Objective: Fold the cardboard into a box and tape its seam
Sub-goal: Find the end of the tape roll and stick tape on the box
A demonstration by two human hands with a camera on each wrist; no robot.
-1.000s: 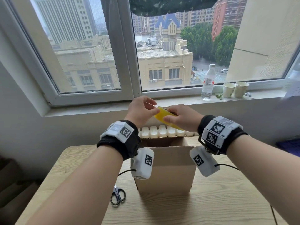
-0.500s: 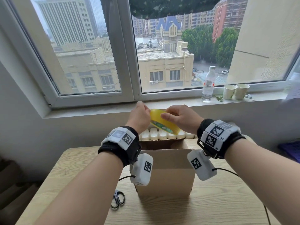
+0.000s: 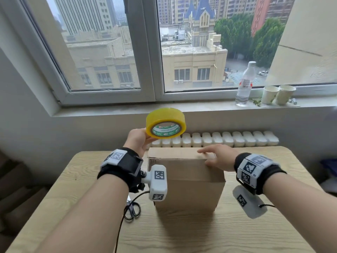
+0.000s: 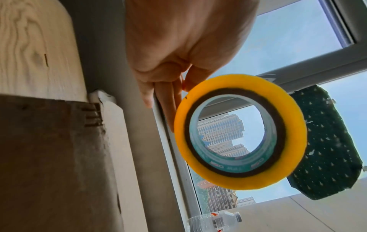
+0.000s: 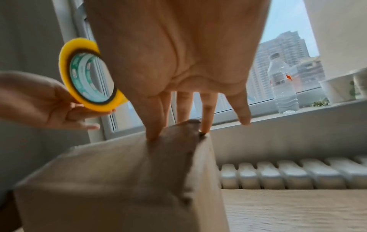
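Observation:
A brown cardboard box (image 3: 187, 181) stands upright in the middle of the wooden table (image 3: 255, 234), its top flaps folded down. My left hand (image 3: 138, 139) holds a yellow tape roll (image 3: 166, 126) with a green core up in the air, above the box's far left corner. The same tape roll (image 4: 240, 131) fills the left wrist view, gripped at its rim by the fingers. My right hand (image 3: 217, 155) lies with straight fingers on the box's top right edge. In the right wrist view its fingertips (image 5: 155, 135) press the box (image 5: 119, 180) at its corner.
Black scissors (image 3: 132, 210) lie on the table left of the box. A white radiator (image 3: 218, 138) runs behind the table. On the windowsill stand a water bottle (image 3: 245, 84) and two paper cups (image 3: 278, 94).
Both hands held the tape roll together above the box before. Now the right hand has let go and dropped onto the box top; the left hand has raised the roll alone.

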